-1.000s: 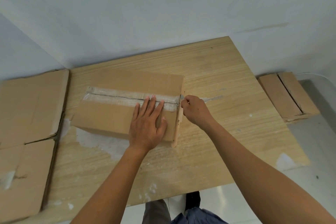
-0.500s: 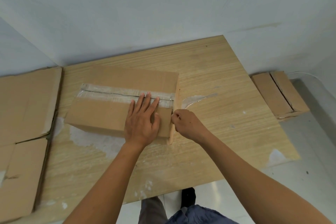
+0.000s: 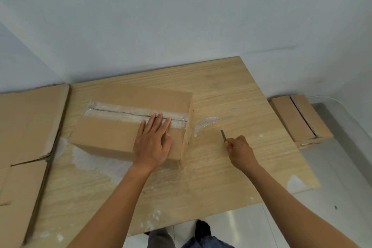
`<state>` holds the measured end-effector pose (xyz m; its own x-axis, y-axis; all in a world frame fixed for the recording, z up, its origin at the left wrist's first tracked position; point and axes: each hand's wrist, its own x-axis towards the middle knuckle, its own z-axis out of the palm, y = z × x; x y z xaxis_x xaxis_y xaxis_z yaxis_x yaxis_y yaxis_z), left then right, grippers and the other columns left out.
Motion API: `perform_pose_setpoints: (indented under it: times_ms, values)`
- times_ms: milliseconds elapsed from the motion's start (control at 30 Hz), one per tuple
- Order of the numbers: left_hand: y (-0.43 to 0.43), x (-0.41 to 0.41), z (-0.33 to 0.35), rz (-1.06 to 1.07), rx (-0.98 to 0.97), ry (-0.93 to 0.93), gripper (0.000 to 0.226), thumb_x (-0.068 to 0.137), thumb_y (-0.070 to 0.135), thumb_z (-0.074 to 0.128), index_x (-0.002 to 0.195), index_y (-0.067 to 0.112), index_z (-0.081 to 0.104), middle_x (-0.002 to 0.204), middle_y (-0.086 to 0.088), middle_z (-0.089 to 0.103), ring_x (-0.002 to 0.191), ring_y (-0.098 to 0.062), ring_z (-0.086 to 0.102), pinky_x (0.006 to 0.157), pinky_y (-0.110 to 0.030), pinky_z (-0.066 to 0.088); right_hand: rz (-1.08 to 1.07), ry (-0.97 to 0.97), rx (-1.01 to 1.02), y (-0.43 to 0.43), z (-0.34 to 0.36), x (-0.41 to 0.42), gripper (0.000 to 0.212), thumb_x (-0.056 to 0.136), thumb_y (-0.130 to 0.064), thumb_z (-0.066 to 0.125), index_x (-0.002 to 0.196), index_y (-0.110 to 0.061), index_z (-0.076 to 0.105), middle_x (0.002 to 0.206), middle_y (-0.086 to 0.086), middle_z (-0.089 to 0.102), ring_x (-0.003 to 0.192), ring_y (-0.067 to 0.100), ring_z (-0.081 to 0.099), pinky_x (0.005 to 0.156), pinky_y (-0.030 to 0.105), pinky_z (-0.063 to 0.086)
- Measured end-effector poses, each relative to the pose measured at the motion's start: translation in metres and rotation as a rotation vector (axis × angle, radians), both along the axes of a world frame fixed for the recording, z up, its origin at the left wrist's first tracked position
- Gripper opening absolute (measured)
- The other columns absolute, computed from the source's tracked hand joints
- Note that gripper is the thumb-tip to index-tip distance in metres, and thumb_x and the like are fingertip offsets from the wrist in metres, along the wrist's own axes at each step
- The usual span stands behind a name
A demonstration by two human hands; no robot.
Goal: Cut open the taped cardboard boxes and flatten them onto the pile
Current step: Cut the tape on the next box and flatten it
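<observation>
Cardboard box (image 3: 112, 135), brown, clear tape (image 3: 128, 115) slit lengthwise

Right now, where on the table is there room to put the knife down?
Bare tabletop: right of the box, around the right hand holding the knife, and along the near edge. Left is crowded with flattened cardboard.

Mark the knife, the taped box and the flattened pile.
knife (image 3: 223, 135), head view, on the blade.
taped box (image 3: 108, 137), head view, on its near top flap.
flattened pile (image 3: 26, 119), head view, on the top sheet.
</observation>
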<state>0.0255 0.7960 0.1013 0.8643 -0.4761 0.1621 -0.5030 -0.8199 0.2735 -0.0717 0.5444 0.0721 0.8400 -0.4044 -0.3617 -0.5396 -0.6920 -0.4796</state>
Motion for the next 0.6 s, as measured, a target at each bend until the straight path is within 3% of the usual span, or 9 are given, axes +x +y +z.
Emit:
perform_pose_setpoints:
  times_ms: [100,167,333,433,600]
  values:
    - [0.0,0.0,0.0,-0.004,0.014,-0.005,0.059,0.093,0.04,0.016,0.147,0.023,0.035,0.157,-0.001,0.023,0.147,-0.013,0.008,0.121,-0.037,0.001,-0.072,-0.049,-0.036,-0.005,-0.008,-0.006,0.024,0.097,-0.017,0.048,0.116,-0.01,0.06,0.106,0.013,0.059,0.095,0.031,0.058,0.075,0.033,0.042]
    - [0.001,-0.001,0.0,-0.007,0.019,-0.004,0.06,0.093,0.04,0.016,0.147,0.023,0.035,0.157,-0.001,0.023,0.147,-0.013,0.007,0.121,-0.038,0.002,-0.131,-0.096,-0.002,-0.006,-0.009,-0.008,0.014,0.094,-0.018,0.054,0.104,-0.009,0.057,0.099,0.011,0.063,0.092,0.032,0.059,0.07,0.034,0.04]
    - [0.001,-0.001,0.0,-0.014,0.004,-0.003,0.06,0.093,0.041,0.019,0.147,0.019,0.035,0.157,-0.002,0.023,0.147,-0.014,0.008,0.121,-0.039,0.003,-0.126,-0.123,-0.057,-0.008,-0.006,-0.007,0.012,0.092,-0.022,0.059,0.083,-0.014,0.055,0.092,0.005,0.058,0.079,0.024,0.055,0.064,0.031,0.037]
    - [0.0,-0.005,0.002,0.027,-0.064,-0.028,0.06,0.093,0.042,0.025,0.144,0.015,0.04,0.156,-0.005,0.027,0.147,-0.015,0.012,0.12,-0.043,0.008,-0.101,-0.219,-0.078,-0.006,0.006,0.007,0.015,0.095,-0.024,0.054,0.088,-0.012,0.061,0.092,0.004,0.059,0.079,0.022,0.056,0.064,0.029,0.034]
    - [0.001,-0.022,0.0,0.261,-0.119,-0.014,0.066,0.091,0.05,0.026,0.144,0.013,0.041,0.155,-0.005,0.029,0.147,-0.019,0.016,0.118,-0.05,-0.007,0.041,-0.544,-0.045,0.02,0.05,0.068,0.02,0.096,-0.025,0.053,0.106,-0.011,0.064,0.097,0.002,0.063,0.076,0.011,0.051,0.065,0.025,0.033]
